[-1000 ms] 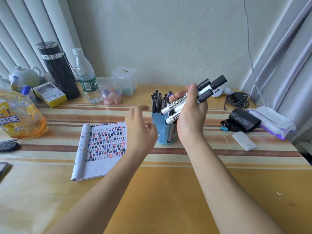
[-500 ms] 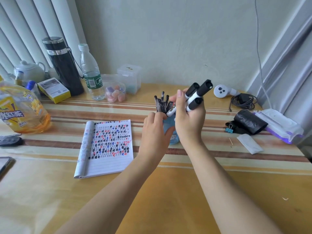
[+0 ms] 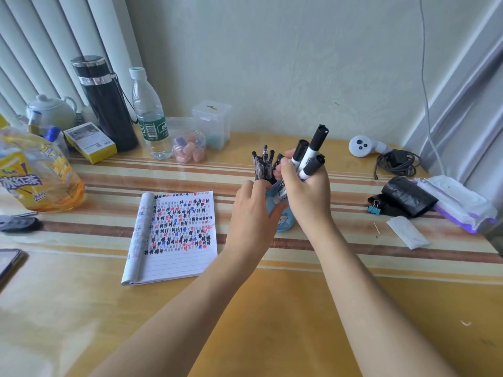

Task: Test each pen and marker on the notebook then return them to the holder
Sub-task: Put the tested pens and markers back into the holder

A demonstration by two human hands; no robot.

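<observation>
**Three markers gripped over the pen holder**

A glossy yellow tabletop with brown and cream stripes is seen from above. On it, left of centre, a lined paper notebook is laid open, its upper rows filled with black, red and blue hash marks. To the right of the notebook, a small blue cylindrical holder is stood on the striped band. It is clasped by the left hand, the thumb laid across its front and the fingers wrapped round its left side. Just above the holder, three white markers with black caps are clenched together in the right hand, caps pointed up and away. A cluster of dark pens is stood upright in the holder, beside the left fingertips.
</observation>
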